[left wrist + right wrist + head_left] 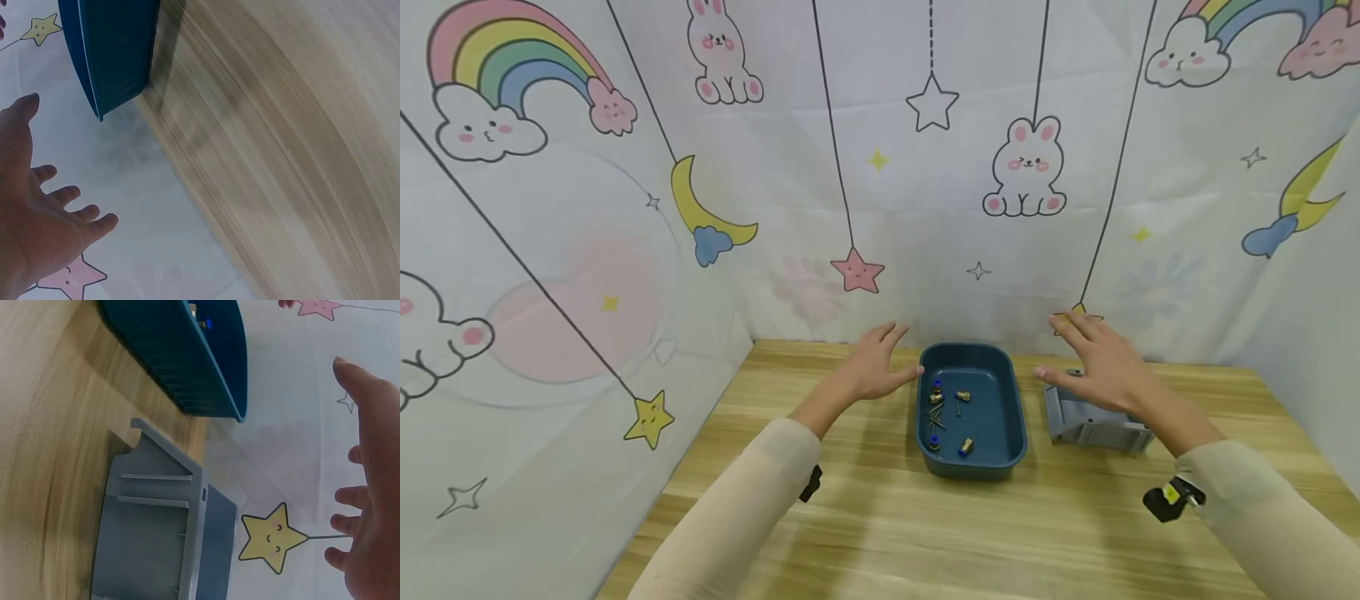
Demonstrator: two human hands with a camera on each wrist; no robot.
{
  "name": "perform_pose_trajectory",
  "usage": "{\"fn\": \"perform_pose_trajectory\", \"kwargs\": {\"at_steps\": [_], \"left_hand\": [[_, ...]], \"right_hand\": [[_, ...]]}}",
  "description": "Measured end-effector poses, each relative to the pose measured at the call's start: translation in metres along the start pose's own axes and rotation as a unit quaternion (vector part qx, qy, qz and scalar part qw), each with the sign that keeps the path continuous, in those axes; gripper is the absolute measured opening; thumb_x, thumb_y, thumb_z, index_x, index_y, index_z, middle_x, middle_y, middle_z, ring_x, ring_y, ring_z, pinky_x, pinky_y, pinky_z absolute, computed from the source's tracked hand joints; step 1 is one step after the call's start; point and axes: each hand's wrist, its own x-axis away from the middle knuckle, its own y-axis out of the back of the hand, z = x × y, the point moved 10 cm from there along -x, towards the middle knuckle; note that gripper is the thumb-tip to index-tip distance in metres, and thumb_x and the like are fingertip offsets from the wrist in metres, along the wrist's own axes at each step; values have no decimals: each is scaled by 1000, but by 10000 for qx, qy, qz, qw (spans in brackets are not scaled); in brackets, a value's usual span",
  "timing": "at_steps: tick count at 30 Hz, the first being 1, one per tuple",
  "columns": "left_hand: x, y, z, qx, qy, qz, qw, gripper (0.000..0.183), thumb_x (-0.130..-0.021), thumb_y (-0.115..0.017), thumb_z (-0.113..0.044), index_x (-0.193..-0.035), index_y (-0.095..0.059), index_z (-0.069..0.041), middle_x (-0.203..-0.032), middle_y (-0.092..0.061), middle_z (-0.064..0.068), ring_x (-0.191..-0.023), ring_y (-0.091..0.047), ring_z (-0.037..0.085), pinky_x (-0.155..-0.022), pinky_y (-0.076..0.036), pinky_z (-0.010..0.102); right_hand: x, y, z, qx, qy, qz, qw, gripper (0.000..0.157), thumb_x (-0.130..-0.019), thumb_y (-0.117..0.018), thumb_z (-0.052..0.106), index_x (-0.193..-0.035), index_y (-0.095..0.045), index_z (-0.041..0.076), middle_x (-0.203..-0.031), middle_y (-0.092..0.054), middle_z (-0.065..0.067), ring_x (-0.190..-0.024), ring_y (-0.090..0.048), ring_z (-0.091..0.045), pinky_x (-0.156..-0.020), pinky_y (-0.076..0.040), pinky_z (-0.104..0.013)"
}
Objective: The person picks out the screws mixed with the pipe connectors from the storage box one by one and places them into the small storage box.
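Note:
A dark blue-green tray [1000, 454] stands on the wooden table between my two hands. Inside it lie several screws [936, 417] and several small brass fittings [966, 447], some with blue ends. My left hand [874, 364] is held in the air just left of the tray, its fingers spread and holding nothing. Above a grey plastic bin [1093, 433], right of the tray, hovers my right hand [1101, 362], fingers extended and thumb apart, also holding nothing. That hand hides part of the bin in the head view; the bin's ribbed side [150, 537] shows in the right wrist view.
The wooden table [910, 542] reaches back to a white cloth [940, 250] printed with rabbits, stars and rainbows. The cloth also hangs along the left and right sides. A small black device [1167, 498] is strapped at the right wrist.

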Motion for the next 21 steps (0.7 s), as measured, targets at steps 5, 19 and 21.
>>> {"fn": "perform_pose_trajectory", "kwargs": {"at_steps": [5,19,21], "left_hand": [[0,0,-1,53,3,-40,10000,85,-105,-59,-57,-170,-23,-17,-175,-19,16,-159,-20,40,-126,-27,60],[4,-2,0,663,1,53,9978,85,-104,-61,-56,-169,-25,-14,-173,-24,18,-156,-29,41,-124,-32,60],[4,-2,0,742,-29,43,9972,84,-105,-62,-53,-169,-26,-13,-172,-26,19,-155,-31,41,-123,-34,60]], "right_hand": [[-2,-3,7,-83,26,-92,9999,94,-98,-66,62,-168,-29,12,-168,-31,-27,-149,-30,-56,-105,-34,-84],[-8,-17,22,-327,-14,-8,9995,92,-98,-65,63,-168,-31,12,-168,-30,-26,-150,-30,-56,-109,-34,-82],[-9,-19,24,-357,-20,-6,9994,93,-98,-65,64,-167,-32,13,-168,-31,-26,-149,-32,-55,-109,-34,-81]]}}
